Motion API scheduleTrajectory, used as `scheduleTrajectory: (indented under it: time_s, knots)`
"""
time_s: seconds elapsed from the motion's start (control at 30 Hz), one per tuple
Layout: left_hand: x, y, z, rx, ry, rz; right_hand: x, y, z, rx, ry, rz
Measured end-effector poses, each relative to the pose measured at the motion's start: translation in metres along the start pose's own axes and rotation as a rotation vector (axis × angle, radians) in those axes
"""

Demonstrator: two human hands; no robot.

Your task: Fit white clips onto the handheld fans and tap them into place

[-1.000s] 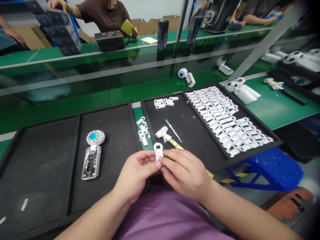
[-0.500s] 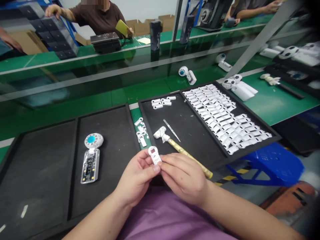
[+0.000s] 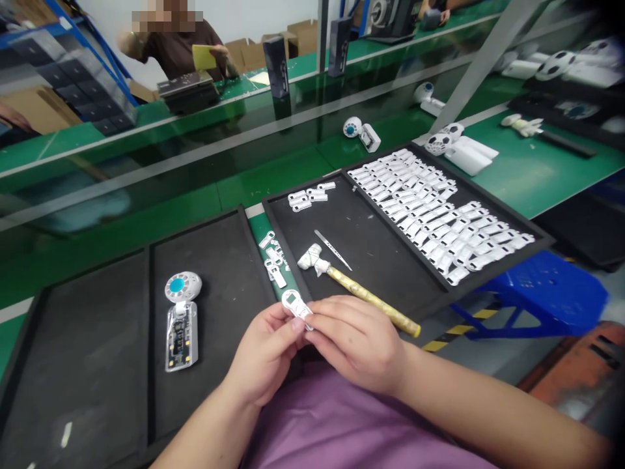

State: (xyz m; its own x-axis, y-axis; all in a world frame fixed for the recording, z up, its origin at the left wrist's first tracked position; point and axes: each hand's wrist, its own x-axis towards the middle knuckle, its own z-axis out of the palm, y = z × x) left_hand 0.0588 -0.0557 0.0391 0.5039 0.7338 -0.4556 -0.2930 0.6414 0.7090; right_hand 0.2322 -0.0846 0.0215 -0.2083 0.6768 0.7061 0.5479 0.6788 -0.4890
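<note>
A small white plastic part (image 3: 296,306) with a round ringed end and a square hole is pinched between both hands. My left hand (image 3: 268,348) grips it from the left with thumb and fingers. From the right, the fingers of my right hand (image 3: 354,339) close on its lower end, hiding some of it. Just beyond, several like white parts (image 3: 276,260) lie on the green strip between two black trays. A hammer (image 3: 364,290) with a wrapped head and yellow handle rests in the right tray, beside metal tweezers (image 3: 333,250).
Rows of white parts (image 3: 424,208) fill the right tray's far section. A white device (image 3: 181,332) with exposed circuit board lies in the left tray (image 3: 219,293). A blue stool (image 3: 541,299) stands at right. Across the green conveyor, a person (image 3: 180,52) holds a yellow object.
My view has shifted slightly. The white part has tilted a little in my hands, both still holding it. Across the conveyor, the person's arm has lifted off the stacked boxes.
</note>
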Motion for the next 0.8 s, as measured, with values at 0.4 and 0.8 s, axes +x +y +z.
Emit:
scheduleTrajectory:
  time_s: [0.4, 0.8]
  knots:
    - [-0.0005, -0.0025, -0.0031, 0.218, 0.182, 0.161, -0.0014, -0.001, 0.0032, 0.006, 0.024, 0.011]
    - [-0.0055, -0.0009, -0.0063, 0.209, 0.165, 0.148, 0.0025, -0.0021, -0.0006, 0.0, -0.036, -0.018]
